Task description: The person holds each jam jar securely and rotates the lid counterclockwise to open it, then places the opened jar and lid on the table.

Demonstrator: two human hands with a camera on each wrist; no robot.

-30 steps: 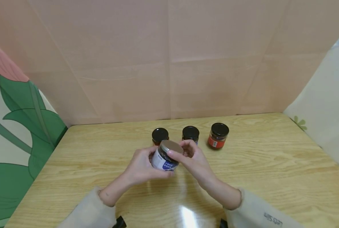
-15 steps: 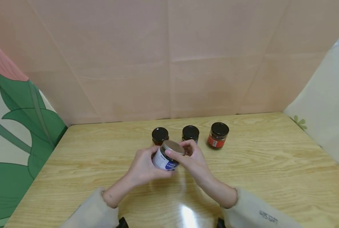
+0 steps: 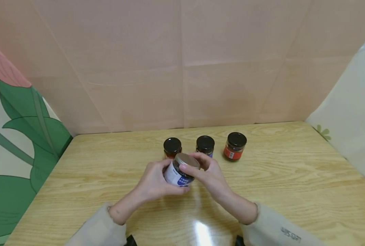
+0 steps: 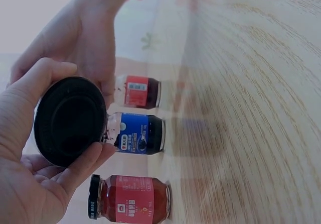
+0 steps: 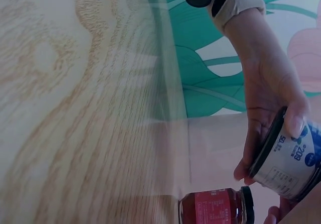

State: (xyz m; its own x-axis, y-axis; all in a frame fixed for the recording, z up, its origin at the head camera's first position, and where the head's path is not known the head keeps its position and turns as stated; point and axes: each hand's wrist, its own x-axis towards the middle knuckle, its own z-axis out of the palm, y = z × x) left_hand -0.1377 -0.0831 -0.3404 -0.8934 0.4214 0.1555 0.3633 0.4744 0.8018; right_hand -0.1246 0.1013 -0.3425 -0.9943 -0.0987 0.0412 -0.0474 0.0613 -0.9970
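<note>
I hold a small jar (image 3: 180,172) with a white and blue label and a grey metal lid (image 3: 186,159) just above the wooden table (image 3: 293,184). My left hand (image 3: 155,178) grips the jar's body from the left. My right hand (image 3: 207,172) curls its fingers round the lid. The left wrist view shows the jar's dark base (image 4: 67,121) in my left palm (image 4: 30,184), with the right hand (image 4: 85,38) behind it. In the right wrist view the left hand (image 5: 266,98) wraps the labelled jar (image 5: 291,158).
Three black-lidded jars stand in a row just behind my hands: a red-labelled one on the left (image 3: 172,147), a blue-labelled one in the middle (image 3: 205,145) and a red-labelled one on the right (image 3: 235,146). Pink panels close off the table's far edge.
The jar and both hands have shifted a little away from me, and the right fingers have moved slightly round the lid. The three jars behind have not moved.
</note>
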